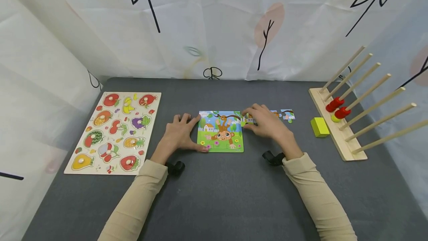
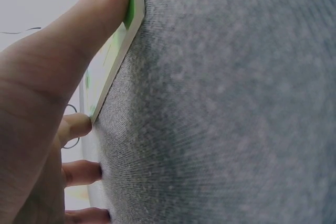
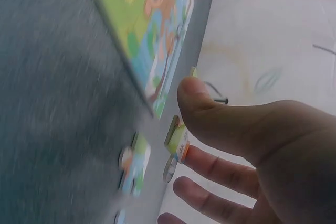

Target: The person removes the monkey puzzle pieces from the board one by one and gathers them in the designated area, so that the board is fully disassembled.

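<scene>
A puzzle board (image 1: 220, 131) with a monkey picture lies flat on the grey table. My left hand (image 1: 180, 133) rests along its left side, fingers spread. The thumb touches the lower left corner and the index fingertip the upper left corner, as the left wrist view (image 2: 79, 124) of the board's edge partly shows. Just right of the board, my right hand (image 1: 265, 122) pinches a small puzzle piece (image 3: 177, 136) between thumb and index finger; the other fingers are spread. Beyond that hand lie more loose puzzle pieces (image 1: 288, 115), partly hidden by it.
At the left lies a wooden fruit board (image 1: 113, 133). On the right stands a wooden rack (image 1: 339, 129) with several tall pegs, carrying red and yellow beads (image 1: 341, 113). A yellow block (image 1: 320, 127) sits beside it. A patterned white curtain (image 1: 217, 29) hangs behind the table.
</scene>
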`<state>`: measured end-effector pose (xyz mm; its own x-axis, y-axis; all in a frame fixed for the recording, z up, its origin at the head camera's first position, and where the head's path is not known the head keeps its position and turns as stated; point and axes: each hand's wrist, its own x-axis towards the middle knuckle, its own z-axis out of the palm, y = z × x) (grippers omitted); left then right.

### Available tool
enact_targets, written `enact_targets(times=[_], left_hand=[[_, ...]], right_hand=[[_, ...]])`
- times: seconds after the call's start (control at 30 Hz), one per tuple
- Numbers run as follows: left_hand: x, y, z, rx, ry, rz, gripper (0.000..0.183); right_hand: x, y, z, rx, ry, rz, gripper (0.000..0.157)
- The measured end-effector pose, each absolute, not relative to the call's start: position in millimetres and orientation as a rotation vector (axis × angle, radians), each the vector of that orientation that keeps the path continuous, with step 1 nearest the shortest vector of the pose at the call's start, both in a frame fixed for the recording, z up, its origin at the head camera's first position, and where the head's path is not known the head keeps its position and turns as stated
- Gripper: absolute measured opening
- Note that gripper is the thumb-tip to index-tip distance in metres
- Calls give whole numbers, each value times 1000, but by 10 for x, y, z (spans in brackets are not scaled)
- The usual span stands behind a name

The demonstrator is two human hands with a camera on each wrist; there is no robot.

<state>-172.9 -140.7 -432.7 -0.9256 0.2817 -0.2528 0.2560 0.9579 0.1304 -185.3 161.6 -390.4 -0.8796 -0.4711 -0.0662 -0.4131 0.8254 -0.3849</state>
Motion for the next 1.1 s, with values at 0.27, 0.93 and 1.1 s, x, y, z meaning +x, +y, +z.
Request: enact_targets(times=[0.27, 0.93, 1.1], left_hand=[[-1728, -1406, -4313, 396, 2832, 146, 126], [-1715, -1404, -4299, 396, 2847, 144, 127], [-1719, -1409, -4308, 398, 2845, 140, 127]], right_hand=[[-1873, 1864, -3897, -592, 2867, -499, 41], [-1774, 2343, -4041, -470, 2860, -468, 39], [-1753, 2207, -4058, -531, 2874, -483, 39]])
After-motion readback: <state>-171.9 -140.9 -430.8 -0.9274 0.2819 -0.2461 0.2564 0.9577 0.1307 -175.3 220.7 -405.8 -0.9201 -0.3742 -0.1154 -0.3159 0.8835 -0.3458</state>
